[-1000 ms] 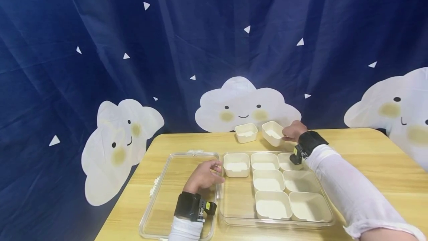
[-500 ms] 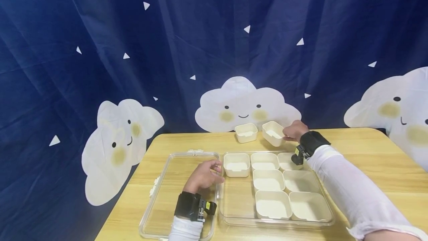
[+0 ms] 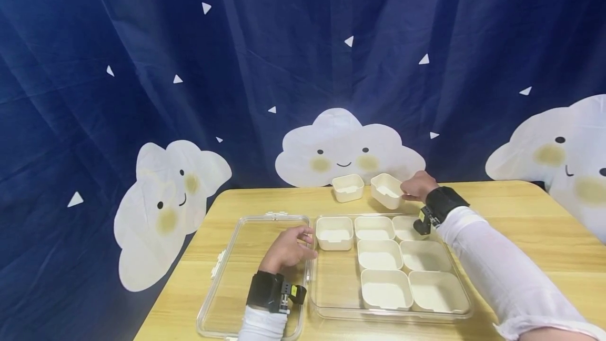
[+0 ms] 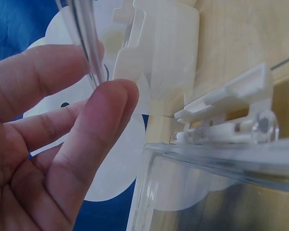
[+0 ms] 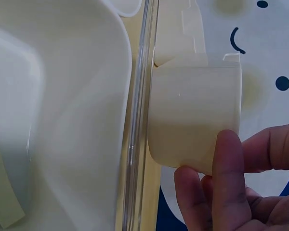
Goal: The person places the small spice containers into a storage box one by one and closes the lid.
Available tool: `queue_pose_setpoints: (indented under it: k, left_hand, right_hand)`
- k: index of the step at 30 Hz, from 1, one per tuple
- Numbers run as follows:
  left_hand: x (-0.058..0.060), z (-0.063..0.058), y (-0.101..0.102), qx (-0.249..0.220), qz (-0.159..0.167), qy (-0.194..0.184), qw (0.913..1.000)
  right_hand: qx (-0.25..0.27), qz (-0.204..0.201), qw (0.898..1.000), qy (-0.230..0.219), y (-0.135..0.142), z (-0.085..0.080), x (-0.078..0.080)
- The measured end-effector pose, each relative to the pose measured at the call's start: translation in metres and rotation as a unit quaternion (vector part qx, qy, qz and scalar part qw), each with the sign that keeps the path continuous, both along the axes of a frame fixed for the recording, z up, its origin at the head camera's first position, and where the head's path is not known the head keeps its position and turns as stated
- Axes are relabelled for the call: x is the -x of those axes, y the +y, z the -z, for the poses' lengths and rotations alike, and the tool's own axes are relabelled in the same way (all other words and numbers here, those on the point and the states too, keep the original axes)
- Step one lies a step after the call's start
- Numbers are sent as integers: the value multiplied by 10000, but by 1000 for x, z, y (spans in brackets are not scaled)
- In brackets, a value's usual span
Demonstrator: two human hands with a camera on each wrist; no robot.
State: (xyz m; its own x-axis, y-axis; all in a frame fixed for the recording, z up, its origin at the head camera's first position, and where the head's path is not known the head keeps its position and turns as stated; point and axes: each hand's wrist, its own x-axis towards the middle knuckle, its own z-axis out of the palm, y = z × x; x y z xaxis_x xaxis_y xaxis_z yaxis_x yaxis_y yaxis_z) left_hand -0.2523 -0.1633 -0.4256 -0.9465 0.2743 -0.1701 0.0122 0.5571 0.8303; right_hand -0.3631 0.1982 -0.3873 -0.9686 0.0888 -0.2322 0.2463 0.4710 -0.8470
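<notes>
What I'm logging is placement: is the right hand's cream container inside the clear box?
No, the right hand holds that container beyond the clear box.

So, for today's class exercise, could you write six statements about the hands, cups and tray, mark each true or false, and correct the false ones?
1. The right hand grips a cream, box-shaped plastic cup. True.
2. The left hand pinches the rim of the clear, rectangular plastic tray. True.
3. The tray holds only four cups. False: it holds seven cups.
4. The gripped cup is inside the tray. False: it is outside, beyond the tray's far side.
5. A clear plastic lid with pale latches lies left of the tray. True.
6. No other cup is outside the tray. False: a second cream cup stands left of the gripped one.
</notes>
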Motion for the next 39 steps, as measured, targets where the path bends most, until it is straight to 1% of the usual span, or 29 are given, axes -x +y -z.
queue_pose_setpoints:
  k: [14, 23, 31, 39]
  left_hand:
    - [0, 1, -1, 18, -20, -11, 10000]
    - [0, 0, 0, 24, -6, 19, 10000]
    - [-1, 1, -1, 88, -2, 87, 9999]
    - [-1, -1, 0, 43, -36, 31, 10000]
  right_hand:
    - [33, -100, 9998, 143, -3, -4, -4]
    - [80, -238, 9996, 111, -3, -5, -3]
    - [148, -381, 9990, 180, -10, -14, -11]
    - [125, -395, 9989, 212, -8, -11, -7]
